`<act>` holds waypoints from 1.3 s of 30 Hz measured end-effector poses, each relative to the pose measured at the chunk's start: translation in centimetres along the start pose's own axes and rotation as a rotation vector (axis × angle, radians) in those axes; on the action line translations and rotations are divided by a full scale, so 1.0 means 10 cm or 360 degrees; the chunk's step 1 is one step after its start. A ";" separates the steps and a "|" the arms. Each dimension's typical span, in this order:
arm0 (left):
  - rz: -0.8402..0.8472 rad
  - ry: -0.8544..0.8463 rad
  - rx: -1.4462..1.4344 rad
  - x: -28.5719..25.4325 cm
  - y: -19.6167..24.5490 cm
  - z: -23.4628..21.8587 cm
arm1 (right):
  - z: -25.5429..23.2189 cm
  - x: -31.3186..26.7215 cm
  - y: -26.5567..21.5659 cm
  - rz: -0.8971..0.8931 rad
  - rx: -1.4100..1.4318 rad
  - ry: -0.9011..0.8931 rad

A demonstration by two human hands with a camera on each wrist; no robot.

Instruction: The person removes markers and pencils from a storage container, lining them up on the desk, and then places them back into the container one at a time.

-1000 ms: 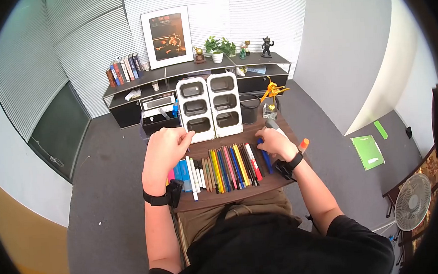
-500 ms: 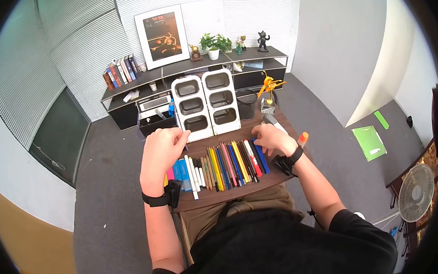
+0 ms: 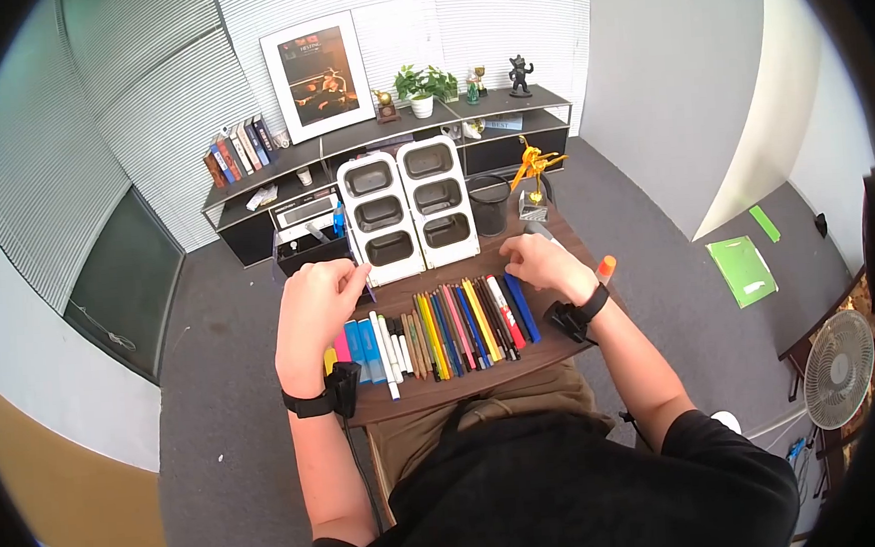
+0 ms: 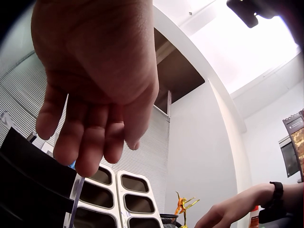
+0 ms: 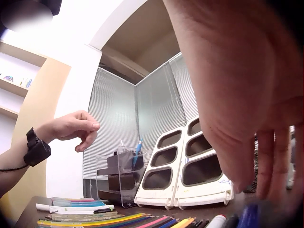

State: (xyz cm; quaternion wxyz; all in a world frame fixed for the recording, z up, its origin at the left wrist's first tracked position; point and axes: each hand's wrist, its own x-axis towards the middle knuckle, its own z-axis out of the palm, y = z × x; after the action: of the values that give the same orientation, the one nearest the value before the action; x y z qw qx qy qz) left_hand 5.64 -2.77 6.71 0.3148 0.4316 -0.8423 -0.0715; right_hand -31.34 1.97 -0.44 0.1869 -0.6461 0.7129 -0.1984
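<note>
Pencils, pens and markers lie side by side in a row across the dark wooden table (image 3: 464, 374). A blue marker (image 3: 523, 308) ends the row on the right, beside a red-and-white marker (image 3: 501, 305). My right hand (image 3: 547, 264) is just above the blue marker's far end, fingers loosely bent and holding nothing. My left hand (image 3: 314, 306) hovers over the left end of the row, near light-blue items (image 3: 362, 353) and a pink one. Its fingers hang relaxed with nothing in them, as the left wrist view shows.
Two white three-compartment organizers (image 3: 397, 273) stand behind the row. To their right are a black mesh bin (image 3: 492, 220) and a golden figure trophy (image 3: 533, 202) on a clear base. A marker's orange end (image 3: 605, 266) shows beyond my right wrist. A clear-sided holder (image 5: 126, 178) stands left of the organizers.
The blue marker has shifted left, closer against the row. My right hand has come away from it, while my left hand keeps its pose. The head view has shifted slightly.
</note>
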 end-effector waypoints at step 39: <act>0.0090 0.0242 -0.0102 -0.02 0.08 -0.11 | -0.17 -0.06 -0.32 -0.0868 0.0383 0.0967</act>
State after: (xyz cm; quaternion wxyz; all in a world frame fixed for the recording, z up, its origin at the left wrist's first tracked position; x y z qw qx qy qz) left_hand 5.85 -1.97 7.83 0.3933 0.4015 -0.8252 -0.0565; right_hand -29.43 2.40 2.66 -0.0170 -0.6967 0.5104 -0.5038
